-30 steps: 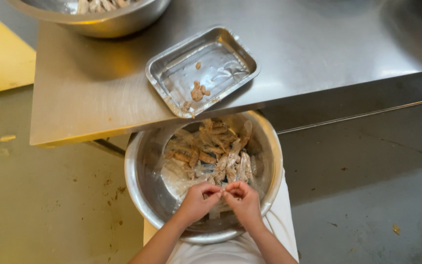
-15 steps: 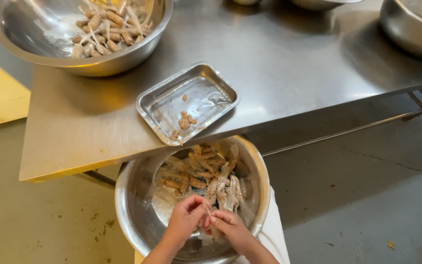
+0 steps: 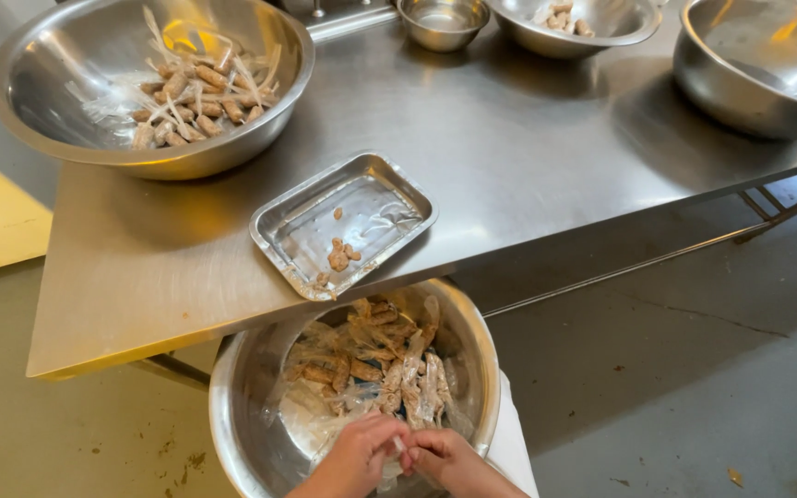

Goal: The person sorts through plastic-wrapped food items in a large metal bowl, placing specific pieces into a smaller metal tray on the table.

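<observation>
A steel table (image 3: pixel 528 157) fills the upper frame, carrying a large bowl of unwrapped sausages (image 3: pixel 154 83) at upper left and a small tray (image 3: pixel 343 224) at centre. At the bottom, over a bowl of wrapped sausages (image 3: pixel 354 392), the left hand (image 3: pixel 354 458) and right hand (image 3: pixel 449 459) pinch one wrapped piece (image 3: pixel 398 445) between them.

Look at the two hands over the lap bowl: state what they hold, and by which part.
Both the left hand and right hand pinch one clear-wrapped sausage piece between their fingertips, one at each end, above the steel bowl.
</observation>
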